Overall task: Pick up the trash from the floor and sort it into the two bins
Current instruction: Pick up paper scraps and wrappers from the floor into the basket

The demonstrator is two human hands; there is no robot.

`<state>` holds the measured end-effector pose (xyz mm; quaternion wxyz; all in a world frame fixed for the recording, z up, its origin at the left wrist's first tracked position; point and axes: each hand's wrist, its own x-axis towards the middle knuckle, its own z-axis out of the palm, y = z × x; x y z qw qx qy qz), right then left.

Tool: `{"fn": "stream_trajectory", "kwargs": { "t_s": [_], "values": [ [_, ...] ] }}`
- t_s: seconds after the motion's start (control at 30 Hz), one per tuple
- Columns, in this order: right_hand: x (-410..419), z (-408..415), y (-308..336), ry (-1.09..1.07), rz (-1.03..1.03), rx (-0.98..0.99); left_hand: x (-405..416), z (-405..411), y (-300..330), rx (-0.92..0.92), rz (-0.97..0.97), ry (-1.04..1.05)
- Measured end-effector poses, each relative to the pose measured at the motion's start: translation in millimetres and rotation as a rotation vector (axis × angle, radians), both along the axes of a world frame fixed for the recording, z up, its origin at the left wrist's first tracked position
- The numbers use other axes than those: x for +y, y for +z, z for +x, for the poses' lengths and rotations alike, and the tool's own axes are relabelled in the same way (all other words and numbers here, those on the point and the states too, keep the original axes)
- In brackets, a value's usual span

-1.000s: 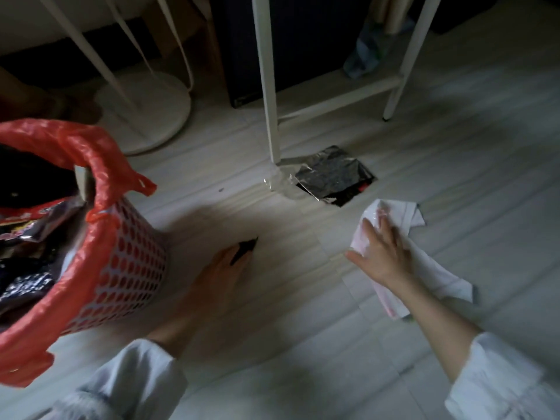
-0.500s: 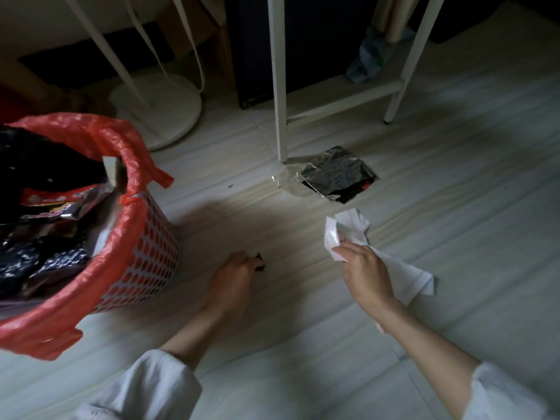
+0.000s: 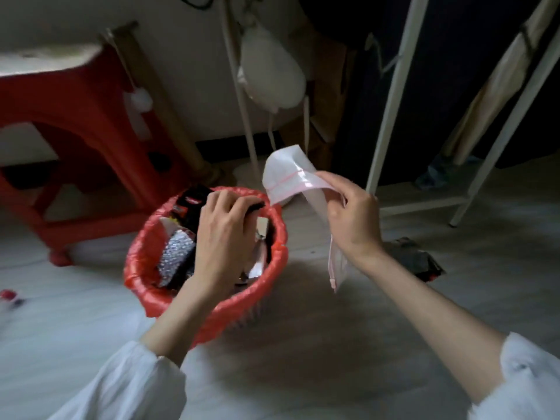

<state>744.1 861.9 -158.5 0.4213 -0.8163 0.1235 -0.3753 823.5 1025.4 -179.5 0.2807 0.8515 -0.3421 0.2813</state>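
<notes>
A bin lined with a red bag [image 3: 274, 259] stands on the floor, holding several wrappers. My left hand [image 3: 224, 241] hovers over its opening, fingers curled round a small black scrap [image 3: 256, 206] above the far rim. My right hand [image 3: 351, 225] is lifted beside the bin on the right and pinches a white zip bag with a pink strip [image 3: 288, 177]; its lower end dangles below the wrist. A black and silver wrapper [image 3: 415, 259] lies on the floor to the right, partly hidden by my right forearm.
A red plastic stool [image 3: 75, 116] stands behind the bin at the left. White rack legs [image 3: 391, 98] rise at the back right, with a white fan stand [image 3: 242, 110] behind the bin. A small red object [image 3: 7, 295] lies at the left edge.
Both hands rose from the floor to the bin: the left carried the black scrap over the opening, the right lifted the white bag. The view swung left and up.
</notes>
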Motion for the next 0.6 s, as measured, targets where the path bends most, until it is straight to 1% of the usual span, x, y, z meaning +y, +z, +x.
{"fn": "stream_trajectory", "kwargs": {
  "t_s": [0.07,0.1,0.17,0.2,0.23,0.27,0.3,0.33,0.43,0.5,0.57,0.6],
  "values": [
    [19,17,22,0.065,-0.010,-0.059,30,23,-7,0.071,0.074,0.102],
    [28,25,30,0.096,-0.008,-0.073,45,31,-14,0.116,0.157,0.135],
    [45,35,41,0.160,-0.008,-0.080,65,41,-28,0.234,0.359,0.101],
    [53,40,44,0.193,-0.006,-0.078,71,42,-32,0.316,0.434,0.065],
    [59,45,46,0.221,0.006,-0.068,75,42,-34,0.404,0.466,0.037],
    [66,49,47,0.244,0.023,-0.055,78,41,-35,0.472,0.423,0.015],
    [72,54,46,0.265,0.043,-0.046,80,39,-33,0.497,0.308,0.000],
    [77,58,46,0.282,0.074,-0.041,81,36,-30,0.500,0.153,0.004],
    [94,72,43,0.334,0.243,-0.027,93,35,-10,0.541,-0.338,0.146],
    [105,84,38,0.338,0.336,-0.025,108,42,2,0.520,-0.582,0.267],
    [106,90,32,0.333,0.374,-0.016,115,45,14,0.422,-0.713,0.334],
    [111,95,28,0.341,0.360,0.006,122,47,19,0.342,-0.713,0.342]
  ]
}}
